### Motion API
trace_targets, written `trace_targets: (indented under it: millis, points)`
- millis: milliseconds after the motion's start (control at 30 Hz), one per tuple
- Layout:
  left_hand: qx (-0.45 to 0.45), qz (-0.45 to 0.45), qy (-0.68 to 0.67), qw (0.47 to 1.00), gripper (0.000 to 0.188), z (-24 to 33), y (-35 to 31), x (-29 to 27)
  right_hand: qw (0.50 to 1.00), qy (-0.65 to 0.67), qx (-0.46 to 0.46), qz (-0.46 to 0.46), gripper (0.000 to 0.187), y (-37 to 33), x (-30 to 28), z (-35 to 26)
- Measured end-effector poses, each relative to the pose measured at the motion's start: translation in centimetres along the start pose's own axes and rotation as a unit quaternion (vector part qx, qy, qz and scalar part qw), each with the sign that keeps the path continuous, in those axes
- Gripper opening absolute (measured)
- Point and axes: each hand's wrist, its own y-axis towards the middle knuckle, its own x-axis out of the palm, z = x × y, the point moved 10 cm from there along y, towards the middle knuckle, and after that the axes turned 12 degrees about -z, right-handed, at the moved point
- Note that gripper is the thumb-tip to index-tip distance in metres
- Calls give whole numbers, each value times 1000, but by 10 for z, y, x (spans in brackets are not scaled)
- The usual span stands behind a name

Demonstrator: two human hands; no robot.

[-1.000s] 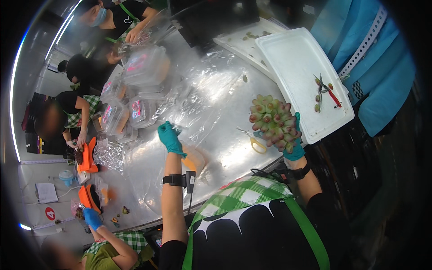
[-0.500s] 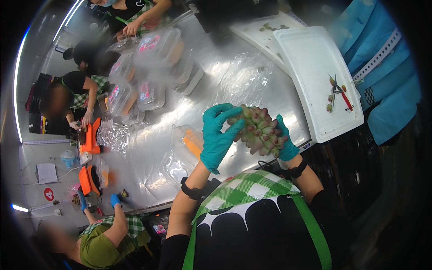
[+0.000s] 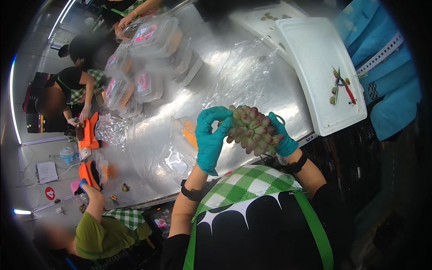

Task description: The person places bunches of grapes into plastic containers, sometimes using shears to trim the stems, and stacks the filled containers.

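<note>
A large rosette succulent [image 3: 253, 130] with plump green, pink-tipped leaves is held up in front of my apron, above the near edge of the metal table. My right hand [image 3: 284, 141], in a teal glove, grips it from the right side and from beneath; part of its fingers is hidden behind the leaves. At the plant's left edge, my left hand [image 3: 209, 139], also teal-gloved, has thumb and fingertips pinched together on an outer leaf. The base of the plant is out of sight.
A white tray [image 3: 315, 76] at right holds red-handled pruning shears [image 3: 346, 86] and several loose leaves. Crumpled clear film [image 3: 243, 74] lies on the metal table. Stacked clear plastic boxes [image 3: 155, 38] stand far left, an open one [image 3: 180, 135] nearer. Co-workers work along the left.
My left fingers have curled into a tighter pinch at the plant's edge. The succulent has shifted slightly left. At lower left, a co-worker's arm has moved toward an orange device.
</note>
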Motion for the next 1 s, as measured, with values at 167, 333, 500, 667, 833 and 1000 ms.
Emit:
trace_targets:
  millis: [167,333,500,667,833,1000]
  points:
    - [30,15,122,992,22,30,4,4,998,-14,-22,-54,46,2,-2,5]
    - [12,-12,124,992,26,13,4,4,983,178,-18,-48,50,3,11,11]
    - [22,-38,139,989,25,27,8,13,998,54,11,-28,50,-2,-35,39]
    - [-8,-76,100,992,23,12,9,13,968,248,23,3,49,-6,-38,51]
    - [-114,-60,-49,990,20,-14,7,7,979,200,2,47,52,4,-29,45]
    - [-165,-12,-55,985,25,-42,-3,-13,979,198,34,-11,54,16,14,30]
